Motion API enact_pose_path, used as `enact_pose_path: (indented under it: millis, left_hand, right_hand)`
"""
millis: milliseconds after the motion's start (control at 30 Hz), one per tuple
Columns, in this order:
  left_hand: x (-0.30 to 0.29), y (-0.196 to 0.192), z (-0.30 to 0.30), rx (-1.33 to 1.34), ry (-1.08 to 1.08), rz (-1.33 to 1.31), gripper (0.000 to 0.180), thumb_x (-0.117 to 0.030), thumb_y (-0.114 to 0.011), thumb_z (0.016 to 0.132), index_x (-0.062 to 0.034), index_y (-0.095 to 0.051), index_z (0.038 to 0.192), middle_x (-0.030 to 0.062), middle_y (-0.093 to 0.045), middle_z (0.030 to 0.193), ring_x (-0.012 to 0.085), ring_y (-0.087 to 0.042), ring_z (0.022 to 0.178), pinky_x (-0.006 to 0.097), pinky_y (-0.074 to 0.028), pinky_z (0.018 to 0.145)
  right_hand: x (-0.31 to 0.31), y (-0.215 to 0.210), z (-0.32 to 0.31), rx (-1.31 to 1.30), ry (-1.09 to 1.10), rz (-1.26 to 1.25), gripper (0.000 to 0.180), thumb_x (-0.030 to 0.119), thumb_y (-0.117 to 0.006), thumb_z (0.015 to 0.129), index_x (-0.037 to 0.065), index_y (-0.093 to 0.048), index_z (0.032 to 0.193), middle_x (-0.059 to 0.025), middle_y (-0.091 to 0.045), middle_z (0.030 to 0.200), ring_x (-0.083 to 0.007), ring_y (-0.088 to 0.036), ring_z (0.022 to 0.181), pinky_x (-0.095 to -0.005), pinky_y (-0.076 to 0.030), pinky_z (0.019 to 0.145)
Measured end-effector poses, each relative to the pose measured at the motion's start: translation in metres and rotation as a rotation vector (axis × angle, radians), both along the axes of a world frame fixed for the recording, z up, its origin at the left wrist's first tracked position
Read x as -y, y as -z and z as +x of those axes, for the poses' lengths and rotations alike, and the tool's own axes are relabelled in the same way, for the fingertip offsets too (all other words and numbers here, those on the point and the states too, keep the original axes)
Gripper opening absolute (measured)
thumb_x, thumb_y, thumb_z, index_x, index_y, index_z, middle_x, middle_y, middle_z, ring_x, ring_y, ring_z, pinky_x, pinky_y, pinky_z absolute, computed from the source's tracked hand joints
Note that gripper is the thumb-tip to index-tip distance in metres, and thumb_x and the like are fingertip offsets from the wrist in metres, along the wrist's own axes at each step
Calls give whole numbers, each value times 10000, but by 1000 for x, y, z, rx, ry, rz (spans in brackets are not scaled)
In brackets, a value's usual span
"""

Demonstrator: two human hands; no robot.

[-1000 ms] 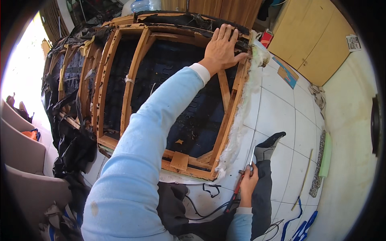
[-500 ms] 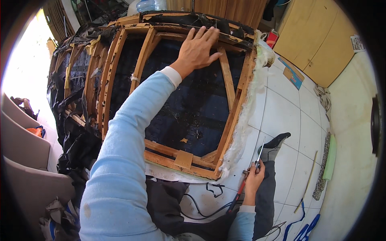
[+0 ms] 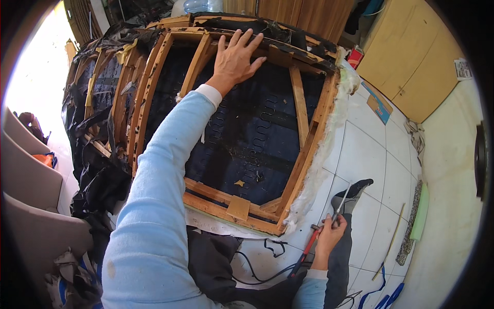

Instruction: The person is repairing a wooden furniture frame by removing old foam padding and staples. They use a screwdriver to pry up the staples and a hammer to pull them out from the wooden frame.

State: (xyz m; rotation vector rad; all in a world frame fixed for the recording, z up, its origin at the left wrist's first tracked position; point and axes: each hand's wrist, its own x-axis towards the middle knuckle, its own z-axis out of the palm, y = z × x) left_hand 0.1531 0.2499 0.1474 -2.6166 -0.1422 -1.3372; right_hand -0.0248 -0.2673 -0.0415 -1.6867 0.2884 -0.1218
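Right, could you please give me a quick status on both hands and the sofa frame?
Left hand flat on wooden sofa frame, fingers spread. Right hand holding red-handled pliers low, off the frame. Nothing between.

Your sleeve (image 3: 154, 216) is pale blue; the frame (image 3: 301, 154) is orange-brown wood over black webbing (image 3: 247, 139); the pliers (image 3: 309, 247) have red handles.

wooden sofa frame (image 3: 303, 154) | upturned on floor, stripped, springs exposed || red-handled pliers (image 3: 321, 234) | held low

Left hand (image 3: 234, 59) lies flat on the wooden sofa frame (image 3: 303, 154); right hand (image 3: 330, 234) grips red-handled pliers (image 3: 314, 242).
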Motion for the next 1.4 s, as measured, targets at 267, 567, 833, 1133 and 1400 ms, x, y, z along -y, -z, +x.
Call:
enact_pose_path:
  millis: [267,567,833,1133,1400]
  left_hand:
    - [-4,1,11,36,116,-9,617,-533,-657,1051,-280,-565,1606,56,-564,1638,325,-482,1547,661,-234,1306]
    - [-44,-1,2,93,-61,-29,634,-516,-649,1049,-265,-542,1621,49,-564,1650,314,-490,1545,676,-217,1298]
    - [-80,4,-20,-5,-249,-27,863,-523,-678,1024,-161,-338,1729,117,-412,1755,381,-382,1606,690,-194,1307]
    - [-79,5,-38,-7,-153,-127,745,-515,-686,1026,-263,-451,1686,129,-424,1741,394,-375,1602,631,-248,1313]
    - [-79,4,-32,104,-138,-254,724,-456,-697,1012,-171,-505,1649,137,-450,1722,392,-360,1615,616,-263,1313]
  right_hand:
    - [-116,-135,75,676,-352,-315,362,86,-681,1078,-53,-657,1411,-128,-736,1179,-168,-706,996,-289,-548,864]
    - [-244,-210,165,670,-551,-429,345,245,-562,1137,141,-713,1428,-91,-749,875,-189,-712,770,-372,-545,735]
    - [-266,-200,177,589,-580,-439,339,275,-578,1134,165,-737,1412,-86,-766,887,-195,-739,774,-369,-571,754]
    - [-242,-184,151,521,-718,-297,363,215,-650,1099,98,-723,1434,-60,-748,952,-128,-666,768,-301,-552,742]
    - [-293,-203,145,641,-725,-347,391,211,-735,1033,102,-728,1408,-147,-804,1025,-250,-779,910,-354,-582,824]
